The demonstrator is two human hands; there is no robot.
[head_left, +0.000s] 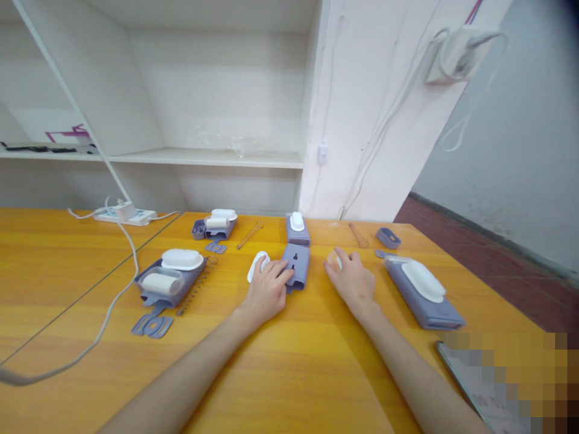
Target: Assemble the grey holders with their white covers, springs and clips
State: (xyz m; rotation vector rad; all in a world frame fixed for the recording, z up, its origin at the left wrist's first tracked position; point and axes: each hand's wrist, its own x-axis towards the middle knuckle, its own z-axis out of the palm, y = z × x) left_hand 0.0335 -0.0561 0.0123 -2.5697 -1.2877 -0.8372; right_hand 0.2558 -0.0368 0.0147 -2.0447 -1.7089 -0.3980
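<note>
Grey tray [156, 288] with white roll [161, 283], lid [182, 259]

A grey-blue plastic shell [296, 266] lies flat on the bench, long side pointing away from the person, with a small dark keyhole-shaped opening in its upper face. Its near left edge is touched by the fingertips of the left hand [266, 289]. Just to the left of the shell, an oval white cap [257, 265] rests on the bench, partly covered by the same fingers. A second small white piece [335, 260] lies under the fingertips of the right hand [350, 280], a little to the right of the shell; only its edge is visible.
</note>
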